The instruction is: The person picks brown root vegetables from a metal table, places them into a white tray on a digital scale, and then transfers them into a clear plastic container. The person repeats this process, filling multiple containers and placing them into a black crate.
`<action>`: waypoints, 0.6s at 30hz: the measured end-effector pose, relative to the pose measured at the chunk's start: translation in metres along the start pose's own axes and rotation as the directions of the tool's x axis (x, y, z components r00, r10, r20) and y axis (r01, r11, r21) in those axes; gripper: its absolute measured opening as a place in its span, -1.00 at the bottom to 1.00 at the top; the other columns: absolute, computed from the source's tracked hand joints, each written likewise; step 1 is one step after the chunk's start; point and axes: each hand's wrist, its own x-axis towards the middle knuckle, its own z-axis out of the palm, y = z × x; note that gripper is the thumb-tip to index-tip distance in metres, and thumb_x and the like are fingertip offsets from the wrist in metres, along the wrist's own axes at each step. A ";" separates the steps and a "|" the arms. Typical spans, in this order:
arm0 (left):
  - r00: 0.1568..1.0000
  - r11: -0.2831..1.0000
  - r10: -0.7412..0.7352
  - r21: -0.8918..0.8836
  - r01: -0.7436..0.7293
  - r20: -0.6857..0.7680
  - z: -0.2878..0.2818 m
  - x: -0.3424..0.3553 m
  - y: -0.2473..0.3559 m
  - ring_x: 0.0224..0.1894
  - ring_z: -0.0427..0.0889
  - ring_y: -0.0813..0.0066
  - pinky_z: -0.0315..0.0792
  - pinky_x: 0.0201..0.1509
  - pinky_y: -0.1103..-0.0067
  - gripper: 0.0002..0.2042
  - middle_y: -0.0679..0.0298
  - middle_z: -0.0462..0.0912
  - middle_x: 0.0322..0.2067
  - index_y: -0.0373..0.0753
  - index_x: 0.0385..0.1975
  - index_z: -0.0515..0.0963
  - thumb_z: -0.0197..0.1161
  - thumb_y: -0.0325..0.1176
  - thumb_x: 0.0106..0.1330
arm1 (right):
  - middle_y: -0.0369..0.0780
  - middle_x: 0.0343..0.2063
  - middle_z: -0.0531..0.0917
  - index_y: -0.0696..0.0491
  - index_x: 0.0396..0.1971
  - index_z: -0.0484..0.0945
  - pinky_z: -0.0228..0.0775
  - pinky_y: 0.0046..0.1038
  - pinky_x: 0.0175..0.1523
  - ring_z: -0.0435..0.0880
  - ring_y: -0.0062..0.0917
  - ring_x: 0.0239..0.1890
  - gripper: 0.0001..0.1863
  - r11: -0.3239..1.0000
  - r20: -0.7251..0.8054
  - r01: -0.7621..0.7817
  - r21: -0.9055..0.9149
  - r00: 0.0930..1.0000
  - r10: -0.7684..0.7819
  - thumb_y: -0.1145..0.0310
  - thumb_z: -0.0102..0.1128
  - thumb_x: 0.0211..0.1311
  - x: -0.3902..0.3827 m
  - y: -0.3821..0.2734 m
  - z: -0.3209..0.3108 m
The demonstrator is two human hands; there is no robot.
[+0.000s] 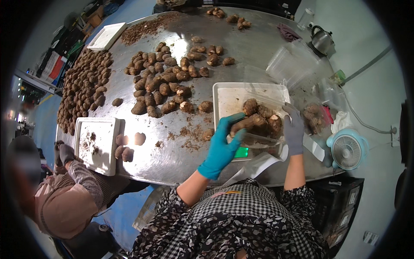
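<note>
On the near edge of the round, shiny metal table [258, 47], a clear plastic punnet [263, 137] filled with brown, earthy taro roots [258, 121] rests on a small weighing scale with a green lit display [241, 152], just in front of a white rectangular tray [228, 97]. Left hand [222, 144], in a teal rubber glove, lies with fingers spread and curled against the punnet's left side, its fingertips touching one of the roots, so it steadies rather than clamps. Right hand [294, 129], in a grey knitted glove, closes its fingers over the punnet's right rim. A loose heap of the same brown tubers [166, 82] spreads across the middle of the table, and a denser dark pile [84, 86] lines its left rim. A second white tray [97, 144] sits at the lower left, with a few roots just beside it, near another person's dark-gloved hand [64, 153]. Stacked clear plastic containers [286, 64] lie to the right of the first tray, a metal kettle [322, 41] stands beyond them, and a pale blue desk fan [348, 149] sits off the table's right edge.
</note>
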 end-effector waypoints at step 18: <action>0.998 0.492 0.045 0.870 0.017 -0.045 -0.075 -0.020 -0.093 -0.09 0.42 0.01 0.35 -0.03 0.29 -0.46 -0.02 0.46 -0.17 -0.17 0.02 0.42 0.26 -0.56 -0.08 | -0.23 -0.23 0.63 0.22 -0.17 0.53 0.34 -0.59 0.00 0.56 -0.62 -0.16 -0.77 0.938 -0.192 -0.247 0.242 0.936 0.296 0.61 -0.05 0.20 -0.020 0.019 -0.014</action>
